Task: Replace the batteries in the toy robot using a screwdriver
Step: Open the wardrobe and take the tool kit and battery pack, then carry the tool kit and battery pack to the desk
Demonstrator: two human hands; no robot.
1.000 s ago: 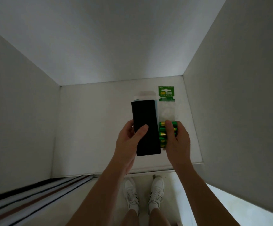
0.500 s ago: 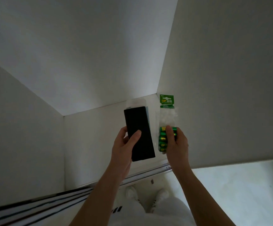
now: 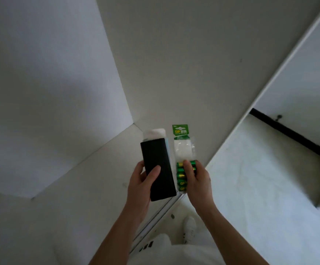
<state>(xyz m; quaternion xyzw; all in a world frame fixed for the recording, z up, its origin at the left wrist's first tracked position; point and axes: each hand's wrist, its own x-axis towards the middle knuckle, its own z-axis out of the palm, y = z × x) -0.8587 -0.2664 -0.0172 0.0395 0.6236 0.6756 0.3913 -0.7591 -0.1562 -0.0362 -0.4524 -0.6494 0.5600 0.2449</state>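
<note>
Head view: left hand (image 3: 140, 186) grips a flat black box (image 3: 158, 167), thumb across its face. Right hand (image 3: 197, 180) holds the battery pack (image 3: 182, 150) just beside it, both in the air. Something white, possibly paper (image 3: 154, 133), sticks out behind the box.

The picture is dim and grey. Soft light falls on the left wall (image 3: 40, 92), with a darker shadow across it. The floor (image 3: 260, 178) looks brighter. The clear plastic of the battery pack (image 3: 183, 152) shines white. Straight edges bend near the corners. Everything looks a little soft.

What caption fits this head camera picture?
Left hand holds a black case, right hand grips a green battery pack.
</note>
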